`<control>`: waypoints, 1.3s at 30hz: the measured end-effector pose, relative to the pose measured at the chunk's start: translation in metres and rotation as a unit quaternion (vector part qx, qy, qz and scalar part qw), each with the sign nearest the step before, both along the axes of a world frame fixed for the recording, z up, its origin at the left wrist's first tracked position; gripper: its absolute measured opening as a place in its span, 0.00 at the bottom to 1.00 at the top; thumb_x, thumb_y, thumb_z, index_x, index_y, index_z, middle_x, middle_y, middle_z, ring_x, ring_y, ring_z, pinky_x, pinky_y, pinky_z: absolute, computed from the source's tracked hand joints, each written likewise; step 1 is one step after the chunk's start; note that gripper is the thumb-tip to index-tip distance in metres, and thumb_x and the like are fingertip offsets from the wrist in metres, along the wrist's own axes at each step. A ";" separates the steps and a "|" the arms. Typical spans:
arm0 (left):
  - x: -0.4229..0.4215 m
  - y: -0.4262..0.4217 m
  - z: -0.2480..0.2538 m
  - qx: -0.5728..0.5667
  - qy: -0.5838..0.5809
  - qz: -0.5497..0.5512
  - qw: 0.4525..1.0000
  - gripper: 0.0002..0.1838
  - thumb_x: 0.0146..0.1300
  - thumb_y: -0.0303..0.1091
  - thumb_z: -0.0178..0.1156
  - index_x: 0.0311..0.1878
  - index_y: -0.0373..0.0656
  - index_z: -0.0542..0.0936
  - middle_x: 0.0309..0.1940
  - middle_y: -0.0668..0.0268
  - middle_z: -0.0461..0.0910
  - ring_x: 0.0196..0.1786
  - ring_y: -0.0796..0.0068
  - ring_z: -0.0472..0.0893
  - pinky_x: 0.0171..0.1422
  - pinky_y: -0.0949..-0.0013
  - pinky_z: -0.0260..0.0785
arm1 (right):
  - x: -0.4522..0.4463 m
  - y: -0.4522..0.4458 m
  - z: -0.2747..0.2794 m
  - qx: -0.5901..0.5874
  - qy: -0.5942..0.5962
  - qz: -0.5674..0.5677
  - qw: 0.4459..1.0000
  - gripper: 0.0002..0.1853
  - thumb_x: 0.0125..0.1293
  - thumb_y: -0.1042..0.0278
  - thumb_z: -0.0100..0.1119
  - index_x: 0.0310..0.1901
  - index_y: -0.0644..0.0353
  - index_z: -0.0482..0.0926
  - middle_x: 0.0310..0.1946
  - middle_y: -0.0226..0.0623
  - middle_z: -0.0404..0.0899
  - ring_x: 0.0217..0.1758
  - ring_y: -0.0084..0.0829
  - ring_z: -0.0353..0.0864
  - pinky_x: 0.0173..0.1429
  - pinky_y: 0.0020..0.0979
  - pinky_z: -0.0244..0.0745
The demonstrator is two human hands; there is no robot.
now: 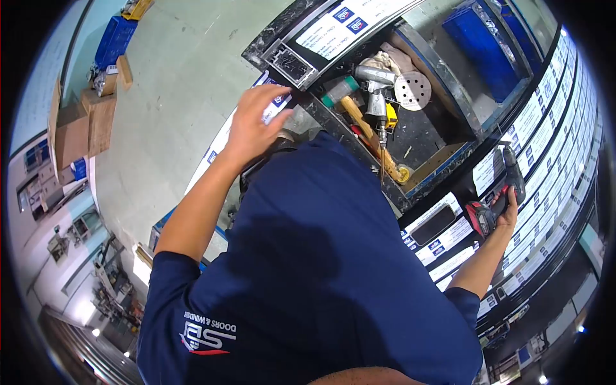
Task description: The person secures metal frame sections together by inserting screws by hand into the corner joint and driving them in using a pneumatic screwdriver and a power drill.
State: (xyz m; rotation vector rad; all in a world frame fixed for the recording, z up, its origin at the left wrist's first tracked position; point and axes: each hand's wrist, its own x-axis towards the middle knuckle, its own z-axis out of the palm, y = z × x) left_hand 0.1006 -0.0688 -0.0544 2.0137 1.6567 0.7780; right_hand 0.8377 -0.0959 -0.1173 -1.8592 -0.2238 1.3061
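My right hand (507,208) is closed round the grip of a black and red cordless drill (511,176), over a stack of long profiles (545,154) wrapped in printed white film. My left hand (256,122) is raised on the other side, fingers apart and holding nothing. Close to its fingertips is the open dark end of a hollow profile (290,63). Between the two hands sits a tool tray (443,83). In it lie a silver air tool (376,96), a perforated sanding disc (412,90), a wooden handle (359,122) and a green-ended clear bottle (340,91).
A black phone-like slab (434,224) lies on the film near the drill. Blue bins (478,48) stand beyond the tray. Cardboard boxes (96,122) and another blue bin (115,42) are at the left, past the grey floor (173,83). Machinery stands in the far lower left.
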 end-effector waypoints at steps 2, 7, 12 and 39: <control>-0.012 -0.010 -0.005 0.002 -0.019 0.082 0.996 0.25 0.60 0.30 0.75 0.61 0.42 0.81 0.53 0.59 0.82 0.56 0.58 0.81 0.64 0.58 0.73 | -0.001 0.000 -0.001 -0.001 -0.012 0.006 1.000 0.25 0.67 0.44 0.73 0.44 0.62 0.80 0.30 0.39 0.82 0.26 0.30 0.83 0.29 0.31 0.83; -0.015 -0.004 -0.015 0.012 -0.007 0.131 0.991 0.38 0.57 0.35 0.79 0.69 0.44 0.73 0.64 0.54 0.72 0.65 0.56 0.75 0.67 0.56 0.71 | 0.000 -0.006 -0.010 0.032 0.018 0.024 0.999 0.23 0.68 0.45 0.72 0.45 0.58 0.79 0.31 0.37 0.81 0.30 0.34 0.84 0.33 0.35 0.83; -0.027 -0.015 -0.027 0.009 -0.003 0.166 0.986 0.34 0.61 0.35 0.76 0.69 0.44 0.74 0.65 0.56 0.73 0.66 0.58 0.76 0.69 0.55 0.72 | -0.006 -0.010 0.013 -0.125 -0.139 0.029 0.982 0.25 0.66 0.41 0.73 0.44 0.58 0.83 0.32 0.38 0.85 0.31 0.35 0.85 0.39 0.37 0.81; -0.356 -0.655 -0.112 -0.051 0.078 0.880 0.466 0.19 0.67 0.37 0.65 0.59 0.45 0.84 0.57 0.52 0.83 0.62 0.49 0.81 0.69 0.52 0.72 | -0.503 0.114 0.087 0.378 -0.530 0.538 0.536 0.21 0.72 0.53 0.69 0.51 0.66 0.86 0.37 0.40 0.84 0.38 0.35 0.77 0.45 0.39 0.74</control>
